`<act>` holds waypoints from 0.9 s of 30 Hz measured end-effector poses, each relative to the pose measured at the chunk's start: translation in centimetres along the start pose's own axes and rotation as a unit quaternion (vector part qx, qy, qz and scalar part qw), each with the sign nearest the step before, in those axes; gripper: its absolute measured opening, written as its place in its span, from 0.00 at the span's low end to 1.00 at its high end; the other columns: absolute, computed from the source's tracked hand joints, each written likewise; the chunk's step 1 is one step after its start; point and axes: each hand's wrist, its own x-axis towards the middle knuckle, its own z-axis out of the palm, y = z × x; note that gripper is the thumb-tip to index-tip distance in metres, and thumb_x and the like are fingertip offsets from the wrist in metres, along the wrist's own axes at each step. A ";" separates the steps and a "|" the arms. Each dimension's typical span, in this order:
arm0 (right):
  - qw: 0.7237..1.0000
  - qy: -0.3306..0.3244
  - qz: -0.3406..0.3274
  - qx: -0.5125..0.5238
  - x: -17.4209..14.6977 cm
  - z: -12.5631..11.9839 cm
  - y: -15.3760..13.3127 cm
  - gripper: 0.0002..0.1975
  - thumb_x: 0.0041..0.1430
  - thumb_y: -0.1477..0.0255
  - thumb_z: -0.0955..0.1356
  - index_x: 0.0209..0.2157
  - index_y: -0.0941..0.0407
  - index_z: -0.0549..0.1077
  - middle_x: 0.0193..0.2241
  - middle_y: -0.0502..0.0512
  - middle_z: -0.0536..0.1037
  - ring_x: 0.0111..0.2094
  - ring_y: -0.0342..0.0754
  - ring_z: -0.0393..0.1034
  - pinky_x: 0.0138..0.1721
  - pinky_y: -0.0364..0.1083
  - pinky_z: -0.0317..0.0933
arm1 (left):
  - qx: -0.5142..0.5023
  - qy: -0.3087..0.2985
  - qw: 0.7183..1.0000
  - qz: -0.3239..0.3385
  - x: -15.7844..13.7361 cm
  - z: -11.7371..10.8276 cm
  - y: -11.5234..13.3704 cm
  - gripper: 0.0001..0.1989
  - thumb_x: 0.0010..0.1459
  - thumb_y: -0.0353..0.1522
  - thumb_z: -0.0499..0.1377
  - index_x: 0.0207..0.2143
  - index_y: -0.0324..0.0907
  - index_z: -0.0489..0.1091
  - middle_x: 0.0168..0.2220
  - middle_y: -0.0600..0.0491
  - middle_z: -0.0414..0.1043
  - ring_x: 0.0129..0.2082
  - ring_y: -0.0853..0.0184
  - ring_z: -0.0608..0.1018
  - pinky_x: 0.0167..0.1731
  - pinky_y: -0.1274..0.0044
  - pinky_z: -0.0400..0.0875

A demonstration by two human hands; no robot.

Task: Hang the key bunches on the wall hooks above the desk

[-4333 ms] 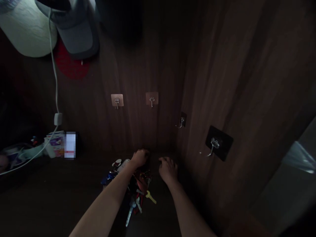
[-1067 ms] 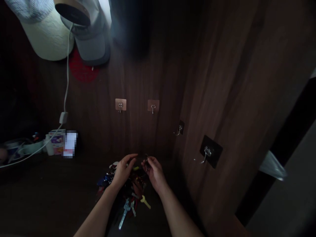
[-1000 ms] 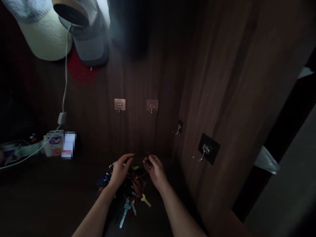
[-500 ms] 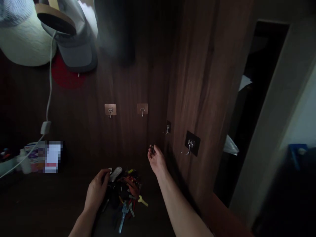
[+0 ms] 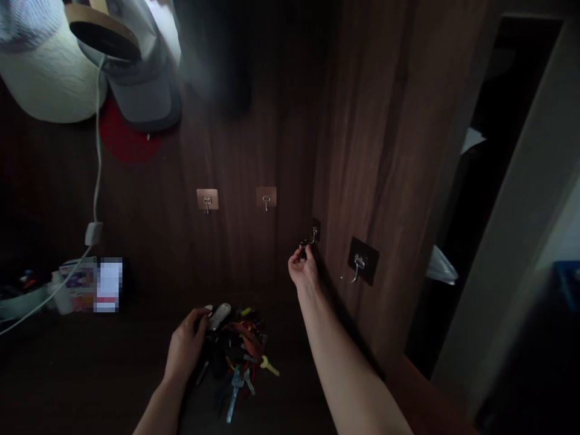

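Observation:
A pile of keys lies on the dark wooden surface, with a blue key and a yellow key sticking out at the front. At the pile's left edge, my left hand is closed, its fingertips at a small pale piece beside a shiny grey oval piece. My right hand is raised and pinches a small dark thing, too dim to name. It is just below and left of the small wall hook near the corner; whether they touch is unclear.
Two hooks on copper-coloured pads, a left one and a right one, are on the back panel. A larger hook juts from the right panel. Caps hang upper left beside a white cable. Boxes stand at left.
My right hand has moved up and right, closer to the corner hook, with the small dark thing in its fingers. My left hand stays by the keys. The view has shifted slightly.

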 end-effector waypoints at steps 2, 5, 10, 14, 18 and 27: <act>1.000 0.007 -0.006 -0.006 -0.1 -0.6 0.0 0.08 0.59 0.71 0.64 0.25 0.54 0.67 0.18 0.42 0.71 0.17 0.34 0.65 0.18 0.32 0.60 | 0.002 0.002 1.000 -0.001 0.0 0.0 0.0 0.13 0.54 0.40 0.49 0.33 0.46 0.70 0.33 0.54 0.77 0.35 0.63 0.78 0.34 0.76 0.71; 1.000 0.016 -0.012 -0.007 -0.6 -1.6 0.3 0.07 0.59 0.72 0.63 0.27 0.53 0.67 0.20 0.42 0.73 0.18 0.34 0.66 0.18 0.32 0.61 | 0.007 0.007 1.000 -0.002 0.0 0.1 0.0 0.13 0.54 0.40 0.49 0.32 0.46 0.70 0.34 0.53 0.77 0.35 0.63 0.78 0.35 0.76 0.70; 0.999 0.028 -0.019 -0.010 -1.4 -3.3 1.0 0.06 0.58 0.76 0.63 0.29 0.53 0.67 0.23 0.42 0.75 0.20 0.33 0.67 0.20 0.32 0.62 | 0.009 0.003 1.000 -0.010 -0.1 0.1 0.0 0.14 0.54 0.40 0.49 0.34 0.45 0.71 0.35 0.53 0.77 0.36 0.63 0.78 0.36 0.76 0.70; 0.999 0.032 -0.027 -0.030 -2.0 -4.7 1.5 0.04 0.57 0.75 0.64 0.29 0.53 0.67 0.24 0.42 0.75 0.20 0.34 0.67 0.21 0.33 0.63 | 0.004 0.006 1.000 -0.005 0.0 0.1 0.0 0.13 0.54 0.39 0.49 0.34 0.45 0.71 0.35 0.53 0.77 0.37 0.63 0.78 0.36 0.76 0.70; 0.998 0.035 -0.020 -0.053 -3.2 -5.9 2.4 0.04 0.53 0.76 0.66 0.29 0.52 0.68 0.24 0.43 0.75 0.21 0.35 0.67 0.21 0.33 0.62 | 0.009 0.005 1.000 -0.006 0.0 0.2 0.1 0.13 0.55 0.39 0.49 0.33 0.45 0.71 0.34 0.53 0.77 0.35 0.64 0.78 0.36 0.76 0.70; 0.910 -0.081 0.017 -0.407 -7.4 -8.1 5.0 0.10 0.39 0.71 0.71 0.28 0.54 0.73 0.26 0.48 0.77 0.24 0.40 0.68 0.23 0.38 0.57 | 0.013 0.013 1.000 0.022 -0.3 0.1 0.4 0.14 0.58 0.38 0.48 0.38 0.44 0.70 0.38 0.52 0.76 0.39 0.65 0.76 0.41 0.75 0.69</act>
